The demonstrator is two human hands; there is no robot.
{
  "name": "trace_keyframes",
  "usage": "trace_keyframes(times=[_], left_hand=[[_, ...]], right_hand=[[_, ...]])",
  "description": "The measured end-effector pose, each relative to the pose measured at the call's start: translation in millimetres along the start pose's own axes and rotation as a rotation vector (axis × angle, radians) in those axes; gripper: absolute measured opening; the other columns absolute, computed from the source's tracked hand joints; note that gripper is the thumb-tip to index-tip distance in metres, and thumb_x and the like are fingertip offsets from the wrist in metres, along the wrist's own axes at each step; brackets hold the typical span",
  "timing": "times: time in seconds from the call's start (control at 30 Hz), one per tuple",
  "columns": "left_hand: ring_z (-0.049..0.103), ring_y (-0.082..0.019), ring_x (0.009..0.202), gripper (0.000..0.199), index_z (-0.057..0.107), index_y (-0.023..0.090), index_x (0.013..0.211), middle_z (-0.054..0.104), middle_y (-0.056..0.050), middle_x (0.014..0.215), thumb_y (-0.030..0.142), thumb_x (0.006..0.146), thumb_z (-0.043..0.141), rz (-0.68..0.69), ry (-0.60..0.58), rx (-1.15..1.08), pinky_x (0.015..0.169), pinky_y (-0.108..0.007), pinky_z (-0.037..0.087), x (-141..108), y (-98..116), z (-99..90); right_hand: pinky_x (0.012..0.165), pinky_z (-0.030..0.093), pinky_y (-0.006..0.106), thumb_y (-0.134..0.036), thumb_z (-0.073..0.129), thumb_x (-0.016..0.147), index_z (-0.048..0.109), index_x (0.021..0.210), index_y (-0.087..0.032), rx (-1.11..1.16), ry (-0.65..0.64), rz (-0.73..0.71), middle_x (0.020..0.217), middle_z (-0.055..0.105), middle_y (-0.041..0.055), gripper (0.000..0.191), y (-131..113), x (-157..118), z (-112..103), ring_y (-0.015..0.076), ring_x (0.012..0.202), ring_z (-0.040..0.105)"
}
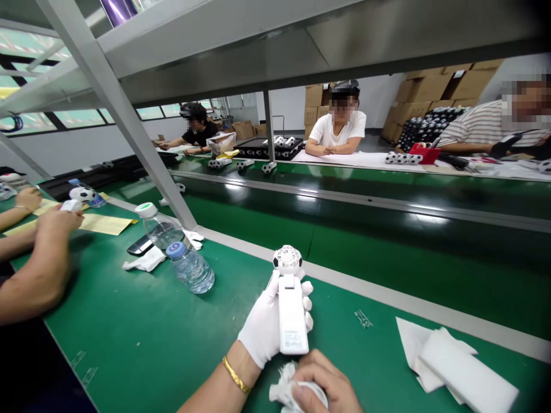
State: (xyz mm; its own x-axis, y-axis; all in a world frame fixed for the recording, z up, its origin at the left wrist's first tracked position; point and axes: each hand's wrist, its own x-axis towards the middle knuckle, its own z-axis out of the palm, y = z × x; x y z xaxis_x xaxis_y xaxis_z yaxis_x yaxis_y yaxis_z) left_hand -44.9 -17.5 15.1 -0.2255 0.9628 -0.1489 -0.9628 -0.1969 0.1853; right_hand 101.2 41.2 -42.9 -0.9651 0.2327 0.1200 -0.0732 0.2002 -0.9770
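gloved l hand (264, 327) grasps white mini fan (291, 321), long axis running away from person, ball head (287, 260) twd far edge of green bench (129, 367); bare r hand (321, 387) clenched on white cloth (282, 391), just below fan base, near bench's near edge

**White glove, gold bangle**

The left hand (262, 327) wears a thin white fabric glove (258, 338), close-fitting, with each finger sheathed separately, and it ends at the wrist in a plain edge. Just above that edge, a narrow gold bangle (236, 375) with a faintly ridged band circles the left wrist. The right hand (321, 384) is bare, and so is the left forearm (215, 397) down to the frame's lower edge.
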Motion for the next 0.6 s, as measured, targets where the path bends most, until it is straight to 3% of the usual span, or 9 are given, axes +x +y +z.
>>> trace_keyframes(times=[0.2, 0.33, 0.47, 0.6], left_hand=[[0.046, -0.014, 0.076, 0.041, 0.049, 0.017, 0.113, 0.045, -0.004, 0.101, 0.050, 0.090, 0.038, 0.040, 0.067, 0.075, 0.064, -0.026, 0.037, 2, 4, -0.2], [0.047, -0.014, 0.077, 0.040, 0.048, 0.019, 0.113, 0.046, -0.004, 0.101, 0.050, 0.090, 0.036, 0.054, 0.076, 0.099, 0.064, -0.026, 0.037, 2, 5, -0.4], [0.048, -0.014, 0.076, 0.037, 0.049, 0.021, 0.111, 0.048, -0.003, 0.101, 0.049, 0.090, 0.037, 0.051, 0.066, 0.083, 0.064, -0.026, 0.037, 3, 5, -1.3], [0.049, -0.013, 0.074, 0.034, 0.049, 0.021, 0.109, 0.049, -0.002, 0.101, 0.047, 0.091, 0.037, 0.058, 0.051, 0.082, 0.063, -0.026, 0.038, 4, 5, -1.3]], right_hand=[[0.065, 0.040, 0.027, -0.046, 0.054, 0.081, 0.062, 0.072, -0.018, 0.244, 0.076, 0.107, 0.076, 0.053, 0.0043, 0.031, -9, 7, -14, 0.0177, 0.070, 0.052], [0.059, 0.038, 0.024, -0.044, 0.061, 0.078, 0.063, 0.076, -0.017, 0.570, 0.125, 0.233, 0.076, 0.053, 0.0025, 0.027, -8, 8, -21, 0.0137, 0.065, 0.046], [0.060, 0.041, 0.022, -0.038, 0.072, 0.071, 0.065, 0.081, -0.018, 0.999, 0.270, 0.476, 0.074, 0.058, 0.0025, 0.024, -9, 13, -32, 0.0128, 0.066, 0.049], [0.059, 0.044, 0.024, -0.029, 0.079, 0.064, 0.066, 0.088, -0.020, 1.229, 0.454, 0.546, 0.083, 0.063, 0.0019, 0.028, -6, 17, -45, 0.0126, 0.066, 0.053]])
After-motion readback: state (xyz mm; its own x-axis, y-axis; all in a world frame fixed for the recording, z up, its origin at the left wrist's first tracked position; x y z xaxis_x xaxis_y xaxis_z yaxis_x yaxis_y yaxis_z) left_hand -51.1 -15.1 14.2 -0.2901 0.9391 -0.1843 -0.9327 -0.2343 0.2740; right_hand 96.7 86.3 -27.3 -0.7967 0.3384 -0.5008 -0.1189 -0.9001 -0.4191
